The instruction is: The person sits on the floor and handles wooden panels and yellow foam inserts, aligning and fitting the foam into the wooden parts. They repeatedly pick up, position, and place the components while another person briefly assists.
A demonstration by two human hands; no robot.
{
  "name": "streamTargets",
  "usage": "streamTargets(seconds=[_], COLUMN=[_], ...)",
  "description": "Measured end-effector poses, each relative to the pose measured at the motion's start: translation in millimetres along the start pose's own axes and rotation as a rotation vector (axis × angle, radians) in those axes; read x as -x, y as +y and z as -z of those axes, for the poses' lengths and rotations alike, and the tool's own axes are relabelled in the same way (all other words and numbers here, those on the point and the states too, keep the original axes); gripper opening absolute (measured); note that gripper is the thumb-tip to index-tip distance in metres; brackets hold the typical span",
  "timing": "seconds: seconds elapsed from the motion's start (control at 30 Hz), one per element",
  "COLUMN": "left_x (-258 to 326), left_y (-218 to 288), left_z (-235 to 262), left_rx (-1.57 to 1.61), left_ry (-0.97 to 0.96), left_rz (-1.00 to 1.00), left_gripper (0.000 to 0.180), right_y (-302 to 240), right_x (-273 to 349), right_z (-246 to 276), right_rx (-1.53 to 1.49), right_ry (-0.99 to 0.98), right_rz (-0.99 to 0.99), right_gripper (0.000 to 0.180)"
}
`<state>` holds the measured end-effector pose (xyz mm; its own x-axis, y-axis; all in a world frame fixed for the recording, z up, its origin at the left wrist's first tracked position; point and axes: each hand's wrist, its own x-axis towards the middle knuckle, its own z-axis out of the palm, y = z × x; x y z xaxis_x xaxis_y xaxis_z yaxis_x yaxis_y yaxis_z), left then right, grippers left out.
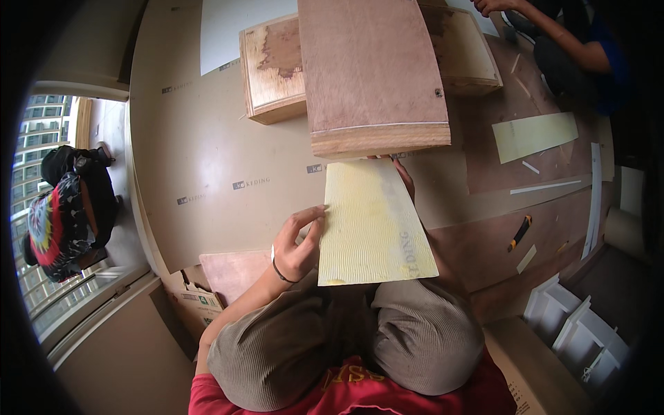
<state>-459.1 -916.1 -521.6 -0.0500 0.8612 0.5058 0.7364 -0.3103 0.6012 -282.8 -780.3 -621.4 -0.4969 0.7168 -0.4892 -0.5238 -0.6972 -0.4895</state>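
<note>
A pale yellow sheet (366, 221) with fine wavy ridges, like combed glue, is held above my knees. My left hand (299, 242) has curled fingers at its left edge. Reaching along the right side, my right hand (405, 177) grips the far right corner; most of that hand and forearm is hidden behind the sheet. Just past the sheet's far edge stands a wooden box (373, 76) with a reddish plywood top, lying across another wooden piece (273, 66) with brown stains.
Brown boards (207, 152) cover the floor. To the right lie a second yellowish sheet (536, 137), white strips (546, 187) and a yellow-black utility knife (519, 233). Another person's arm (564, 31) shows at the far right. White brackets (588, 332) stand at lower right; a bag (72, 214) is by the left window.
</note>
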Motion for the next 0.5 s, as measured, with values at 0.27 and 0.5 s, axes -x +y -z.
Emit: streamTargets(seconds=[0.27,0.5], left_x=[-3,-1], left_y=[3,3], left_z=[-2,-2], left_rx=[-0.011,-0.03], left_ry=[0.017,0.027], left_rz=[0.007,-0.006], left_gripper=[0.031,0.034], right_y=[-14,-14], right_x=[-1,-2], right_z=[-13,-18], right_rx=[-0.15,-0.168], right_ry=[0.118,0.154], right_rz=[-0.16,-0.196], right_gripper=[0.048,0.051])
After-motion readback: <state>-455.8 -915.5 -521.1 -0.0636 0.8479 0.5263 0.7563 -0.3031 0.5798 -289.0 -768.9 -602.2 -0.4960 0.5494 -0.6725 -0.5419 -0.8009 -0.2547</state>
